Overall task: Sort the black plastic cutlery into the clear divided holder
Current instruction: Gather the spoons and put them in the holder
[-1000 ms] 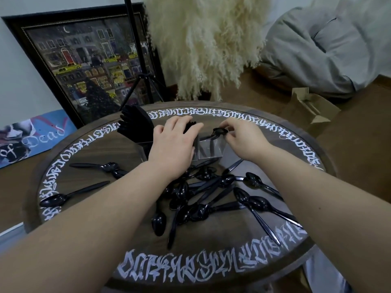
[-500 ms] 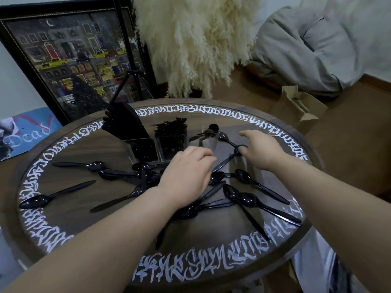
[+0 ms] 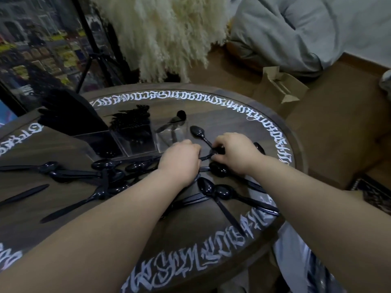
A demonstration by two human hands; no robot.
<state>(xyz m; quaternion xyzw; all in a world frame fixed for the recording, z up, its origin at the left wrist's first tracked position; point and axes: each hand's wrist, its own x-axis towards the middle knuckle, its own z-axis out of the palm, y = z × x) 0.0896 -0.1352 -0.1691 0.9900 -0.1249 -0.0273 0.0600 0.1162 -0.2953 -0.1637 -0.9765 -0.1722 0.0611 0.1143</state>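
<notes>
The clear divided holder (image 3: 135, 142) stands at the back of the round table, with black knives fanned in its left section, forks in the middle and one spoon (image 3: 175, 121) leaning in the right. Several black spoons (image 3: 213, 190) and knives (image 3: 23, 194) lie loose across the table. My right hand (image 3: 234, 154) pinches the handle of a black spoon (image 3: 197, 132) just right of the holder. My left hand (image 3: 181, 161) lies palm down over the pile beside it, fingers curled at another handle (image 3: 206, 157); what it holds is hidden.
The dark round table (image 3: 211, 115) has white lettering around its rim. Behind it stand a tripod leg (image 3: 88, 45), a framed picture (image 3: 31, 49) and pampas grass (image 3: 169, 34). An open cardboard box (image 3: 279, 85) and a grey beanbag (image 3: 306, 28) sit on the floor to the right.
Both hands came back from the holder to the loose pile. My right hand closed on a spoon handle and my left hand moved up beside it. The camera dipped and shifted right.
</notes>
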